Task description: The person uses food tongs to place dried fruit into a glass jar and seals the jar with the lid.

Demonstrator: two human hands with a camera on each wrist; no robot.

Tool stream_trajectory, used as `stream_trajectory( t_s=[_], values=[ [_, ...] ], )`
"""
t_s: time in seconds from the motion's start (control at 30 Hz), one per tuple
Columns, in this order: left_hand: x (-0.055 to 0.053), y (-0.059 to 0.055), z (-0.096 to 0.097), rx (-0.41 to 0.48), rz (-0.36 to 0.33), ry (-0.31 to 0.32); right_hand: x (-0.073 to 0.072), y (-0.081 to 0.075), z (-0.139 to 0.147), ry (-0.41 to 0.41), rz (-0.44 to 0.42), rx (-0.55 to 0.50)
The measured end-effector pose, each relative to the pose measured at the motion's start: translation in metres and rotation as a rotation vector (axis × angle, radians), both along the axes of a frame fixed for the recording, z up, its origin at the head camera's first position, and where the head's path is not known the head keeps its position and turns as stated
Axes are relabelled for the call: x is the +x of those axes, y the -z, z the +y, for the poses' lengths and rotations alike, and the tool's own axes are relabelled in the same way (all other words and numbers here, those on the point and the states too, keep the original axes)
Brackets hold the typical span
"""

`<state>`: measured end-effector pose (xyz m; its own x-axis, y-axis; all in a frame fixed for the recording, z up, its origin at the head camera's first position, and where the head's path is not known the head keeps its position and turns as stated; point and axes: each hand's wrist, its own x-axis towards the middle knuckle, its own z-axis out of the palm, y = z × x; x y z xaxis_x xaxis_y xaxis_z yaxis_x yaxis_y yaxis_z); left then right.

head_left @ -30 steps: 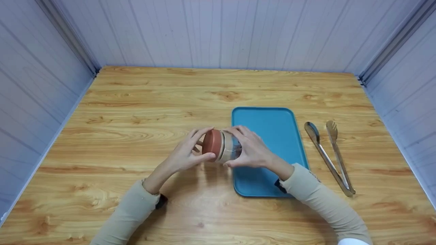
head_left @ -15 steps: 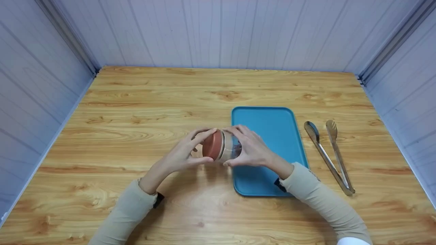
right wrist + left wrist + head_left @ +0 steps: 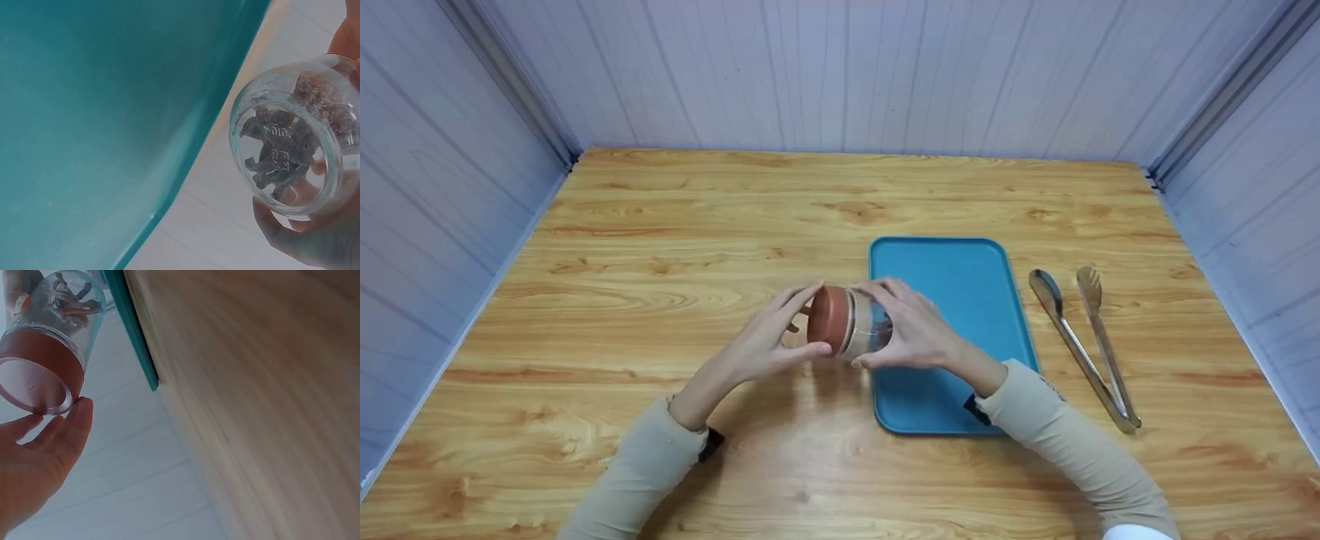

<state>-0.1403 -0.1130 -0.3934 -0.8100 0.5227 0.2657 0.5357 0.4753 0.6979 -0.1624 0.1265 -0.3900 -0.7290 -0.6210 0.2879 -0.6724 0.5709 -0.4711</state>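
Observation:
A glass jar (image 3: 861, 334) lies on its side in the air between both hands, its reddish-brown lid (image 3: 829, 321) facing left. My left hand (image 3: 761, 341) holds the lid by its rim, thumb on the near side and index finger on the far side. In the left wrist view, the left hand's fingertips (image 3: 81, 413) touch the edge of the lid (image 3: 48, 360). My right hand (image 3: 919, 330) grips the glass body from the right. Dark, irregular pieces (image 3: 281, 146) show through the jar's base in the right wrist view; their kind is unclear.
A blue rectangular tray (image 3: 960, 277) lies under and beyond the right hand. Metal tongs (image 3: 1084, 352) rest spread apart on the wooden table (image 3: 675, 225), right of the tray. Pale panelled walls (image 3: 810, 75) enclose the table's back and sides.
My left fingers shift slightly on the lid's rim, the index finger going right and then back left. The right hand and jar body stay in nearly the same place.

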Motion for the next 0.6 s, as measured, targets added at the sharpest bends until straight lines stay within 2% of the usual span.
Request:
stream_trajectory(
  t_s=[0.1, 0.37, 0.6],
  values=[
    [0.0000, 0.0001, 0.0009, 0.008, -0.017, -0.024, 0.0002, -0.0006, -0.0003, 0.003, 0.000, 0.002],
    [-0.0007, -0.0006, -0.0008, 0.033, -0.047, -0.033, -0.0002, -0.0023, -0.0015, 0.002, 0.001, 0.001],
    [-0.0022, -0.0008, -0.0027, 0.021, -0.026, -0.001, -0.0009, -0.0012, -0.0021, -0.010, 0.023, -0.006]
  ],
)
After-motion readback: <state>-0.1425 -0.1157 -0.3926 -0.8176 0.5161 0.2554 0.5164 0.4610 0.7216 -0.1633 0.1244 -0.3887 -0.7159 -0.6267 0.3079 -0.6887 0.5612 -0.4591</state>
